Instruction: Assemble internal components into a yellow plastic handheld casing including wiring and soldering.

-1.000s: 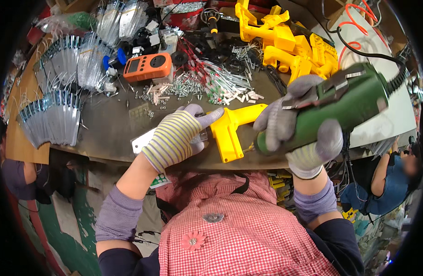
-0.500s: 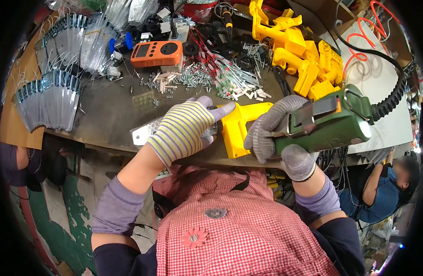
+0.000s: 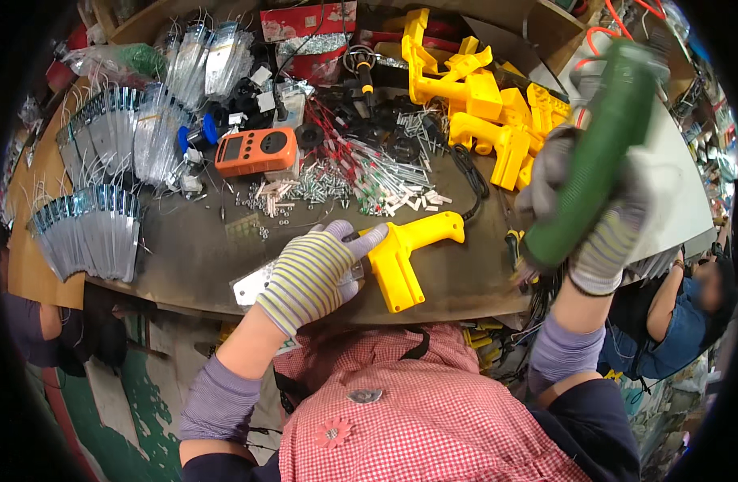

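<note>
My left hand [image 3: 312, 277], in a striped glove, is closed around the front end of a yellow pistol-shaped plastic housing [image 3: 401, 261] on the table. Its index finger lies along the housing's top edge, and the palm hides what the fingers wrap. A flat, pale plate with holes [image 3: 251, 286] pokes out beneath that wrist. To the right, my right hand [image 3: 618, 217], also gloved, grips a green handheld power tool [image 3: 598, 153] raised off the table and tilted. Motion smears both tool and fingers.
More yellow housings [image 3: 481, 92] are heaped at the back right. An orange multimeter [image 3: 256, 151] stands behind loose screws [image 3: 320, 181] and wired parts. Fanned strips [image 3: 91, 229] lie at left. A red coiled hose [image 3: 598, 40] hangs at far right, near a person [image 3: 678, 297].
The green tool has left the yellow housing and swung right and up in my right hand, turning steeper. My left hand keeps its hold on the housing. The view has shifted.
</note>
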{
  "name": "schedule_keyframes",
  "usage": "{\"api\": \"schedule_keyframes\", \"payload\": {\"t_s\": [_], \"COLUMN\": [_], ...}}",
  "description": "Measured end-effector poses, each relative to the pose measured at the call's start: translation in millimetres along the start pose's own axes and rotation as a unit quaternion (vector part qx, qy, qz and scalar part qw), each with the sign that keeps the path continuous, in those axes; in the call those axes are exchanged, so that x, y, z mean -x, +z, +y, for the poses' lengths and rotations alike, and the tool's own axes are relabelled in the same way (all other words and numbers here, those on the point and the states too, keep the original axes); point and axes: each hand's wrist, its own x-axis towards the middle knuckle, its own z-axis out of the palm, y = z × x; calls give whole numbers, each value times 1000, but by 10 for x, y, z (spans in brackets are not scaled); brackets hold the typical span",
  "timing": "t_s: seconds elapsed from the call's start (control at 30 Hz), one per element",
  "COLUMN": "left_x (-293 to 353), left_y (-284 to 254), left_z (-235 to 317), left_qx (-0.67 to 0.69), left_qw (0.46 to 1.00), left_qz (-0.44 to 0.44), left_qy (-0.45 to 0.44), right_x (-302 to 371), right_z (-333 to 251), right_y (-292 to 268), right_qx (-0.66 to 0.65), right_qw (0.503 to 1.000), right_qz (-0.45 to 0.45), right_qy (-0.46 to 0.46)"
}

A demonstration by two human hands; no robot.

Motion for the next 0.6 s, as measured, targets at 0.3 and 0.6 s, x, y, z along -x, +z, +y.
{"api": "schedule_keyframes", "payload": {"t_s": [0.3, 0.6], "left_x": [-30, 51], "left_y": [-10, 50], "left_z": [3, -30], "left_qx": [-14, -28], "left_qw": [1000, 997], "left_qz": [11, 64], "left_qy": [19, 23], "right_x": [6, -883], "right_z": [409, 1153], "right_y": [-1052, -773], "right_qx": [880, 907], "right_qw": [461, 412], "right_qz": [58, -87], "right_qy": [99, -6]}}
